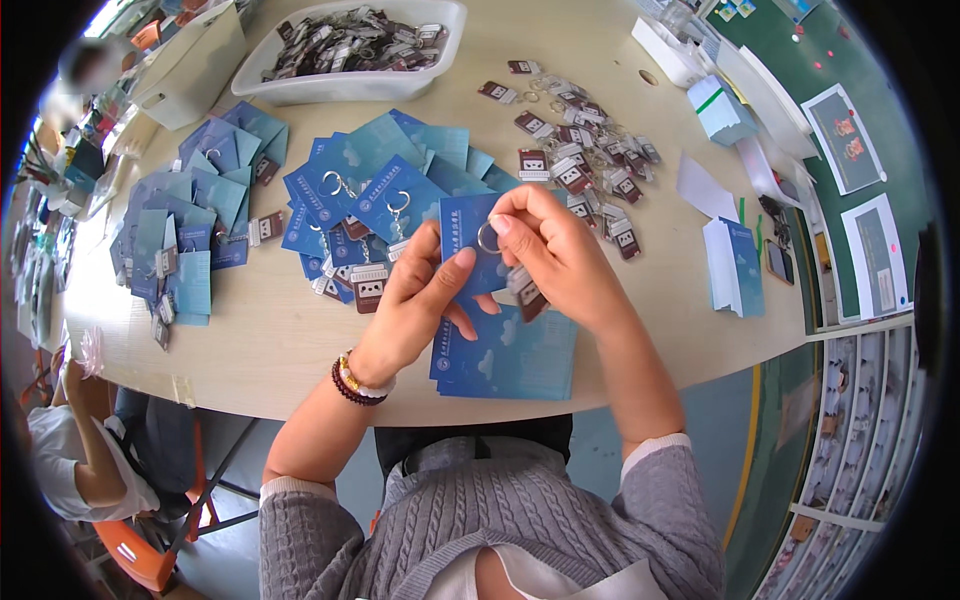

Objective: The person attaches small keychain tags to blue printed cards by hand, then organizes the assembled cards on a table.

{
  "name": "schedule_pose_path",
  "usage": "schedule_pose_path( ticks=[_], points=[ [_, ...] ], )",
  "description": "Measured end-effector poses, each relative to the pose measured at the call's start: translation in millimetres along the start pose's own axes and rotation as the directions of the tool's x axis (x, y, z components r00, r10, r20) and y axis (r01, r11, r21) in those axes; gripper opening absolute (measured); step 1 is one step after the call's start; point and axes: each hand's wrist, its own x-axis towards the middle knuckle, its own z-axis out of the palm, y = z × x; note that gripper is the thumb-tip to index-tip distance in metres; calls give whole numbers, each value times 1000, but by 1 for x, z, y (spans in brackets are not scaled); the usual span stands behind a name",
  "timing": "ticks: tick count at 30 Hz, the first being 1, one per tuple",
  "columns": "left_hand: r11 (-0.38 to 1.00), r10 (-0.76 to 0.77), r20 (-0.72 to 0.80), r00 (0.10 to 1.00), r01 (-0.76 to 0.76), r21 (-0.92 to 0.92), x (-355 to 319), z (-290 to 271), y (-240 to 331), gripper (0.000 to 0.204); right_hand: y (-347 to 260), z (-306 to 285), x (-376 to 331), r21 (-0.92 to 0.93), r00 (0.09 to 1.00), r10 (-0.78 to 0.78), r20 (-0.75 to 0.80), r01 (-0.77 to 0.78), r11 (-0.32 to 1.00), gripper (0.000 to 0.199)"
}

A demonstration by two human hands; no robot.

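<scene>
left hand (420, 300) grips blue card (468, 240) | right hand (550, 250) pinches key ring (488, 238) | bare table (280, 340) near front edge

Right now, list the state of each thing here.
Blue card: held up by left hand.
Key ring: pinched by right hand, at the card.
White bin: full of keychains.
Loose keychains: scattered.
Finished cards: piled, rings attached.

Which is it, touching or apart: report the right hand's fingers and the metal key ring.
Touching. The head view shows the right hand pinching the metal key ring between fingertips, above the blue card held by the left hand.
</scene>
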Motion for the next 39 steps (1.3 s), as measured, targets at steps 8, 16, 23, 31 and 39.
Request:
schedule_pose_path(
  ticks=[8,16,23,31,39],
  points=[
    [939,-102,96,990,128,-321,-5,-9,5,28,-7,10,-10,-27,995,-54,-78,52,998,13],
    [991,-93,-105,990,81,-108,-4,-9,4,25,-5,27,-15,-357,947,-276,-167,203,912,7],
    [972,-144,-30,989,136,-191,-3,-15,9,28,-1,26,-12,-541,922,-350,-163,213,814,7],
    [931,-176,139,974,211,-297,-7,-14,13,33,-9,28,-17,-491,940,-302,-162,189,851,7],
    [953,-129,25,991,131,-272,0,-14,-1,22,-8,32,-16,-748,893,-429,-134,193,635,7]
  ],
)
